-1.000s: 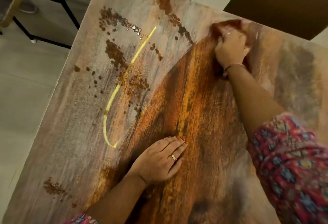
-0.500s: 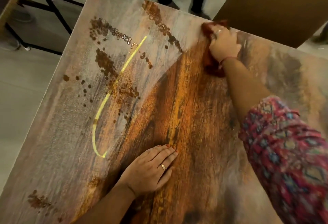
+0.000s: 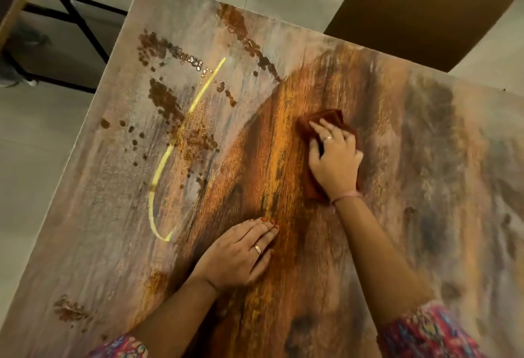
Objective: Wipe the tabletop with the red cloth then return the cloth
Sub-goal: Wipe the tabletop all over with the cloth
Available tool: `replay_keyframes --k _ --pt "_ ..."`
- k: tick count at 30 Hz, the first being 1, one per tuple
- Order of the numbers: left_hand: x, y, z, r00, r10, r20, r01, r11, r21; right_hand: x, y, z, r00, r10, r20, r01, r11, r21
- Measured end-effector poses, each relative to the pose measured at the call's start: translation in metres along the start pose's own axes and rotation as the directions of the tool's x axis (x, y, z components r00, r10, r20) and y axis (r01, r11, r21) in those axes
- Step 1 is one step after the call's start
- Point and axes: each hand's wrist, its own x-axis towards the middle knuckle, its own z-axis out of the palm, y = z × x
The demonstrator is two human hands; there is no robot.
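Fingers (image 3: pixel 320 128) of the right hand (image 3: pixel 334 162) lie spread and nearly straight on the red cloth (image 3: pixel 326 117), pressing it flat against the worktop (image 3: pixel 425 216) a little right of the frame's centre. The cloth is bunched under the palm, showing past the fingertips and again by the wrist. The left hand (image 3: pixel 241 255) rests flat lower down, near the bottom centre, its fingers straight and close together on the bare surface, holding nothing and seemingly bracing the body.

Wiping is in hand, and much of the worktop looks still to be covered. To do it well, I would keep the palm weight even over the cloth, run long overlapping strokes, and smooth out the bunched folds so more fabric meets the surface. The brown speckles and yellow curve toward the upper left look like printed pattern rather than dirt, though that is hard to tell.

No containers appear in view; where the cloth should go back is not shown. A brown board (image 3: pixel 425 9) fills the upper right.
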Motion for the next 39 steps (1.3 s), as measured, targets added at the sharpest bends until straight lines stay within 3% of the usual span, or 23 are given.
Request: replay_keyframes --k 4,9,13,18,22,27,30,31,33,36,37,39 --pt "0.0 0.003 -0.01 0.999 -0.03 0.015 0.031 0.998 -0.06 -0.061 0.01 0.006 0.999 0.031 -0.009 -0.03 0.999 0.039" --pt "0.029 0.002 -0.025 0.994 -0.105 -0.027 0.097 0.972 -0.214 -0.066 0.017 0.011 1.0 0.001 0.022 -0.002 0.999 0.052" --pt "0.071 -0.016 -0.031 0.972 -0.223 -0.07 0.204 0.956 -0.211 -0.029 0.011 0.012 0.998 -0.051 0.028 0.05 0.998 0.041" --pt "0.1 -0.035 -0.027 0.919 -0.395 -0.017 0.373 0.882 -0.289 0.051 -0.008 0.011 0.993 -0.109 0.041 0.107 0.993 0.042" --pt "0.097 -0.04 -0.013 0.905 -0.425 0.006 0.411 0.871 -0.268 0.124 -0.003 0.007 0.988 -0.144 0.047 0.141 0.988 0.07" --pt "0.099 -0.043 -0.008 0.91 -0.415 -0.005 0.4 0.879 -0.259 0.201 0.008 -0.003 1.0 0.007 -0.003 -0.007 0.997 0.078" --pt "0.097 -0.043 -0.007 0.911 -0.411 -0.012 0.395 0.882 -0.259 0.196 -0.01 0.002 0.994 0.103 -0.039 -0.099 0.989 0.113" --pt "0.097 -0.043 -0.007 0.912 -0.41 -0.007 0.394 0.882 -0.259 0.183 -0.018 0.007 0.996 0.067 -0.054 -0.06 0.992 0.114" --pt "0.099 -0.044 -0.008 0.914 -0.406 0.0 0.392 0.882 -0.26 0.142 -0.028 0.021 0.986 -0.15 -0.07 0.155 0.985 0.081" --pt "0.101 -0.044 -0.007 0.917 -0.398 -0.012 0.381 0.887 -0.26 0.116 -0.006 0.017 0.901 -0.433 0.031 0.431 0.9 0.056" --pt "0.101 -0.044 -0.008 0.918 -0.397 -0.01 0.381 0.887 -0.261 0.13 0.006 0.01 0.892 -0.45 0.039 0.448 0.893 0.039" --pt "0.1 -0.044 -0.008 0.916 -0.401 -0.008 0.385 0.886 -0.257 0.17 0.031 -0.008 0.964 -0.264 0.016 0.263 0.964 0.05"
